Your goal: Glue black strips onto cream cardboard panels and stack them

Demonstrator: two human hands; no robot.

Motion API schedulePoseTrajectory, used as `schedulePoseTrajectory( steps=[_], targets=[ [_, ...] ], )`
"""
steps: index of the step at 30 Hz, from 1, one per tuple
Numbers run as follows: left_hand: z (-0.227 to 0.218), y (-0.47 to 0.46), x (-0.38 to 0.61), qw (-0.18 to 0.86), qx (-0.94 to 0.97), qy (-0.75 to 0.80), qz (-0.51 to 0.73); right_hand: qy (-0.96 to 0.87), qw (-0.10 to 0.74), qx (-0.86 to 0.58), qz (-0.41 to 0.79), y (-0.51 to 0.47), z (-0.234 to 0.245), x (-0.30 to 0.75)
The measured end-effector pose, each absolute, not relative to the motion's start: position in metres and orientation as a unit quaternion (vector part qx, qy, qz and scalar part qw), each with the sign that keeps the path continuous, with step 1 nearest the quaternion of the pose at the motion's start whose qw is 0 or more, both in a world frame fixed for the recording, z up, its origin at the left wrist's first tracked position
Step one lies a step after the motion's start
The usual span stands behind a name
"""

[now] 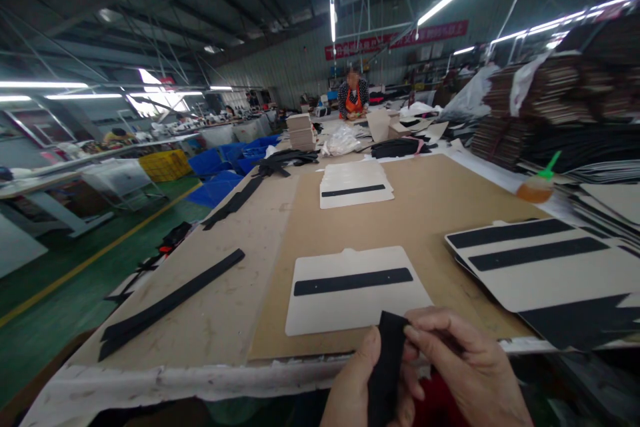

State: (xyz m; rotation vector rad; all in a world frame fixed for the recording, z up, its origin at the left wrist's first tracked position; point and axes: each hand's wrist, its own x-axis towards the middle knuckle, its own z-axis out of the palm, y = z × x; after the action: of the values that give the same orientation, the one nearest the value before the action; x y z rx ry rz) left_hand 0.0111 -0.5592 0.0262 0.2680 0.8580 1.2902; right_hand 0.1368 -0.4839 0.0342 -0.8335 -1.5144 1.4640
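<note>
A black strip [389, 360] is held between my two hands at the table's front edge. My left hand [357, 380] grips its length, thumb along the near side. My right hand [457, 363] pinches the strip's upper corner with thumb and forefinger. Just beyond lies a cream panel [345, 313] with one black strip [354, 281] across its middle. Further back is a stack of cream panels [350, 177], the front one bearing a black strip. To the right, a panel with two black strips [545, 273] tops a pile. Loose black strips [173, 297] lie on the left.
A brown board [425, 213] covers part of the table. A bottle with a green nozzle [537, 188] stands at the right, near tall brown stacks [540, 100]. Blue bins [215, 190] stand left of the table. A person in an orange apron [353, 99] is at the far end.
</note>
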Motion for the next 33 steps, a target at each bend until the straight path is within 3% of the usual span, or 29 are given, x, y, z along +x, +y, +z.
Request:
schedulePoseTrajectory(
  steps=[4, 12, 20, 24, 28, 33],
  targets=[
    [0.024, -0.558, 0.009, 0.732, 0.110, 0.373, 0.560, -0.660, 0.427, -0.300, 0.540, -0.481, 0.032, 0.141],
    [0.025, -0.558, 0.012, 0.698, 0.120, 0.424, 0.564, -0.639, 0.427, -0.299, 0.565, -0.486, 0.027, 0.138],
    [0.020, -0.553, 0.011, 0.681, 0.095, 0.484, 0.541, -0.790, 0.499, -0.196, 0.298, -0.485, 0.021, 0.138],
    [0.022, -0.556, 0.011, 0.659, 0.147, 0.496, 0.545, -0.825, 0.494, -0.188, 0.203, -0.484, 0.014, 0.145],
    [0.025, -0.560, 0.012, 0.626, 0.161, 0.519, 0.559, -0.831, 0.463, -0.208, 0.227, -0.484, 0.021, 0.150],
    [0.027, -0.560, 0.015, 0.639, 0.118, 0.512, 0.561, -0.800, 0.394, -0.261, 0.369, -0.490, 0.031, 0.145]
  ],
)
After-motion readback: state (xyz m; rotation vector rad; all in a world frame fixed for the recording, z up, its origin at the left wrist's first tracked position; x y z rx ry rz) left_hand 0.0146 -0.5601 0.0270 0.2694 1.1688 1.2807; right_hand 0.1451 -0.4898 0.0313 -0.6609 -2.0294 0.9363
